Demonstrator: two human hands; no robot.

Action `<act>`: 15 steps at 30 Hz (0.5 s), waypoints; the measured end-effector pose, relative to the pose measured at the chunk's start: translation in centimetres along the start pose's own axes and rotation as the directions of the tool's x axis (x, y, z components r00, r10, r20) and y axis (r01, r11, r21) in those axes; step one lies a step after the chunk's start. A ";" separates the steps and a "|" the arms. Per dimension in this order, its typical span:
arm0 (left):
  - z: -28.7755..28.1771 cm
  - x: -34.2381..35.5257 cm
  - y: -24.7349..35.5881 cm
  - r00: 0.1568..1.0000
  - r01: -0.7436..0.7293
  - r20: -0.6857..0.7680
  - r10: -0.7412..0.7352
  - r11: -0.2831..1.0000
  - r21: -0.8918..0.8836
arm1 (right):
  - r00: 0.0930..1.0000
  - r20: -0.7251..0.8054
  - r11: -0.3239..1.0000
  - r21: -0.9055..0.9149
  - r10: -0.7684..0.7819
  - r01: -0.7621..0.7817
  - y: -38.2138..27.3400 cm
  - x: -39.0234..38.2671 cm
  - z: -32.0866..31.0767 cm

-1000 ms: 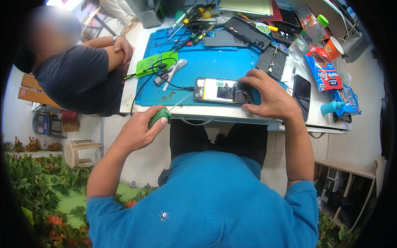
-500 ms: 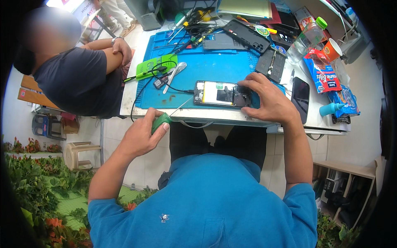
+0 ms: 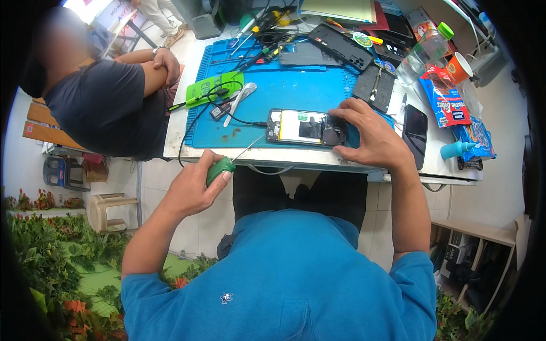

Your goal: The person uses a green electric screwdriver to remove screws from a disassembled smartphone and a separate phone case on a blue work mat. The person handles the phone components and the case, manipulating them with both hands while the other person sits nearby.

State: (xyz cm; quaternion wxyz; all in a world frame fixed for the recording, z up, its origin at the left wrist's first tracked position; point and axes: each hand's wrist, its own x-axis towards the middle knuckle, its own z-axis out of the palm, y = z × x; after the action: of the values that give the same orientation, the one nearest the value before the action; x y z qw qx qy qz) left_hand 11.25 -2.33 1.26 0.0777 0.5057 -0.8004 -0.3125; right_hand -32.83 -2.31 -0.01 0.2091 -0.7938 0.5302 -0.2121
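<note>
An opened smartphone (image 3: 294,126), its battery and inner parts bare, lies near the front edge of a blue work mat (image 3: 284,91). My right hand (image 3: 372,133) grips the phone's right end between thumb and fingers. In my left hand (image 3: 199,181) is a green-handled screwdriver (image 3: 220,169), fingers closed round the handle. Its thin metal shaft points up and right, the tip close to the phone's lower left corner; whether it touches cannot be made out. A black cable (image 3: 242,120) runs to the phone's left end.
Left on the mat lie a green packet (image 3: 199,92) and white tweezers (image 3: 239,105). Behind are phone covers (image 3: 341,48) and tangled tools. A dark phone (image 3: 414,136), water bottle (image 3: 424,57), snack packs (image 3: 446,96) and teal dropper bottle (image 3: 456,150) stand right. A person (image 3: 105,108) sits at the left.
The view has shifted very slightly. Both hands, the screwdriver and the phone keep nearly the same places.
</note>
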 end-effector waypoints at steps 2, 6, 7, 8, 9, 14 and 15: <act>0.0 0.0 -0.1 1.000 -0.001 0.016 0.002 1.000 -0.016 | 1.000 -0.001 1.000 -0.004 -0.005 0.005 0.0 0.0 -0.1; -0.1 -0.1 -0.3 1.000 0.000 0.017 0.000 1.000 0.012 | 1.000 -0.007 1.000 -0.007 -0.010 0.010 0.1 0.0 0.0; -0.1 -0.1 -0.4 1.000 -0.006 0.018 0.006 1.000 0.016 | 1.000 -0.007 1.000 -0.004 -0.007 0.007 0.1 0.0 0.0; -0.1 -0.2 -0.5 1.000 -0.013 0.019 0.012 1.000 0.021 | 1.000 -0.007 1.000 -0.002 -0.003 0.003 0.1 0.0 0.1; -0.1 -0.2 -0.5 1.000 -0.013 0.020 0.013 1.000 0.017 | 1.000 -0.009 1.000 -0.005 -0.007 0.007 0.1 0.0 0.1; -0.1 -0.1 -0.4 0.999 0.007 0.037 -0.007 1.000 -0.007 | 1.000 -0.015 1.000 -0.017 -0.011 0.010 0.0 0.0 0.1; -0.1 -0.1 -0.4 0.999 -0.003 0.035 0.003 1.000 -0.004 | 1.000 -0.013 1.000 -0.013 -0.008 0.008 0.0 0.0 0.0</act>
State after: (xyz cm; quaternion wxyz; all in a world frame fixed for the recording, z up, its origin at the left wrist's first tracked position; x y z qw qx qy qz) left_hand 11.63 -2.40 1.11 0.0652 0.4990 -0.8016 -0.3228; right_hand -32.84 -2.31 -0.07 0.1995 -0.7960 0.5296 -0.2145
